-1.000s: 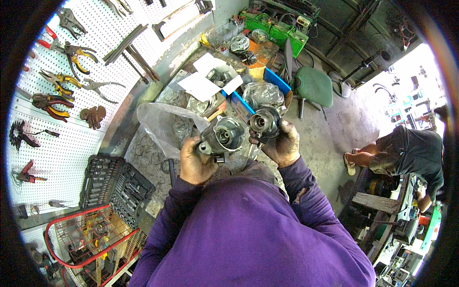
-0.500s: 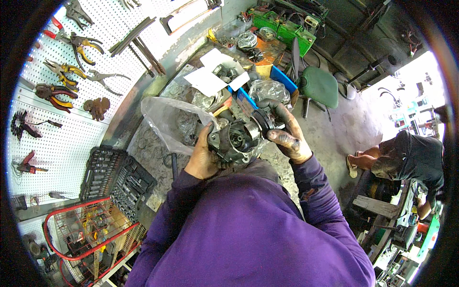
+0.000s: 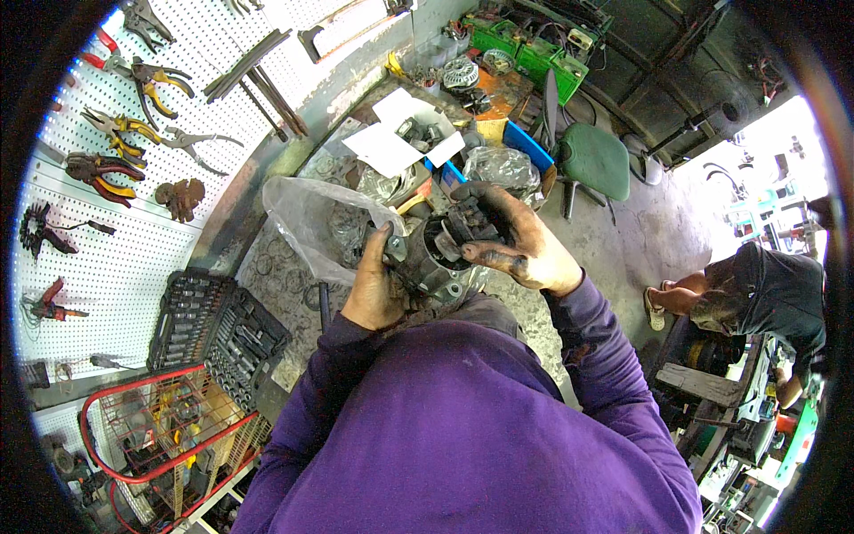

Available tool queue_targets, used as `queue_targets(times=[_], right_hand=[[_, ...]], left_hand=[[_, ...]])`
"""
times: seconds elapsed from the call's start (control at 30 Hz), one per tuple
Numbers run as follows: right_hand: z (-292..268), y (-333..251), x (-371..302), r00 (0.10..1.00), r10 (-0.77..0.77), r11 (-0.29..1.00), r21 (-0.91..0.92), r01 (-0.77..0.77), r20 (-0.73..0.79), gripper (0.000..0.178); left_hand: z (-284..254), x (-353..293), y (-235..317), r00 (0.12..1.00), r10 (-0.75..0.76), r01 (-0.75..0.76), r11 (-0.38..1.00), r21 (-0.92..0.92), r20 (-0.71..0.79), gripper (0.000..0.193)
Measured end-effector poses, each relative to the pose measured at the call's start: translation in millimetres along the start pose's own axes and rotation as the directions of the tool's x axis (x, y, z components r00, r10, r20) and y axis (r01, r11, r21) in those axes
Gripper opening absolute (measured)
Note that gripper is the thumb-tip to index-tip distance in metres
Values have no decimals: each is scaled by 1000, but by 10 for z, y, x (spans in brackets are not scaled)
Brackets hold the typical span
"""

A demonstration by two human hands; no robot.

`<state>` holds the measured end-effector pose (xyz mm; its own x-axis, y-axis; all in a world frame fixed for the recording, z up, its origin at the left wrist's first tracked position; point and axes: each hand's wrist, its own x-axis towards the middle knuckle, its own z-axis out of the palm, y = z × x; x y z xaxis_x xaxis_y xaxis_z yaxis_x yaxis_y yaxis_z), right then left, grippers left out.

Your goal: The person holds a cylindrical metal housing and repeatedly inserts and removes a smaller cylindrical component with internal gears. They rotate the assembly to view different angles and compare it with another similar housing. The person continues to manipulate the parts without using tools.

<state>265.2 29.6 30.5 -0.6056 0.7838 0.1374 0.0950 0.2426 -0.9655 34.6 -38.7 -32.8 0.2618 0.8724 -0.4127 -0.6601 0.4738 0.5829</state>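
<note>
My left hand [image 3: 375, 283] is closed around a grey metal motor housing [image 3: 438, 274], which I hold close to my body with its round opening tilted up to the right. In my right hand [image 3: 527, 238] is a dark round motor part [image 3: 470, 222], pinched between blackened fingers and thumb. It sits right at the housing's mouth; whether its end is inside, I cannot tell. A clear plastic bag [image 3: 307, 222] spreads out beside my left hand. Beyond the housing stands a white open box [image 3: 391, 147] with metal parts in it.
A blue box [image 3: 525, 147] holds plastic-wrapped parts on the worn bench. An open socket set [image 3: 218, 334] lies at left, near a red-rimmed wire basket [image 3: 169, 427]. Pliers [image 3: 107, 173] hang on the pegboard. A green chair [image 3: 596, 160] stands at right; another person [image 3: 756, 289] bends over farther right.
My right hand has moved left and turned over the housing, bringing the dark round part to its opening. The housing has tipped slightly in my left hand.
</note>
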Motion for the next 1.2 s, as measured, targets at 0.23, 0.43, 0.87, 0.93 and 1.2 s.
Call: queue_targets(times=[0.23, 0.43, 0.87, 0.93, 1.2], right_hand=[[-14, -100, 64, 994, 91, 994, -72, -87, 65, 76], [94, -164, 60, 1000, -21, 934, -357, 20, 2, 76], [309, -319, -23, 993, -117, 752, -653, 87, -3, 76], [322, -350, -26, 994, -107, 754, -652, 82, 2, 76], [387, -436, -45, 991, -129, 743, -664, 82, -22, 76]], left_hand=[[-105, 76, -14, 994, -105, 105, 994, -43, -12, 77], [-53, 71, -2, 998, -65, 62, 993, -97, -22, 77], [-96, 69, -50, 999, 31, -35, 992, -122, -38, 69], [-112, 67, -62, 999, 39, -43, 989, -141, -35, 68], [-205, 56, -95, 994, 108, -108, 983, -149, -10, 69]])
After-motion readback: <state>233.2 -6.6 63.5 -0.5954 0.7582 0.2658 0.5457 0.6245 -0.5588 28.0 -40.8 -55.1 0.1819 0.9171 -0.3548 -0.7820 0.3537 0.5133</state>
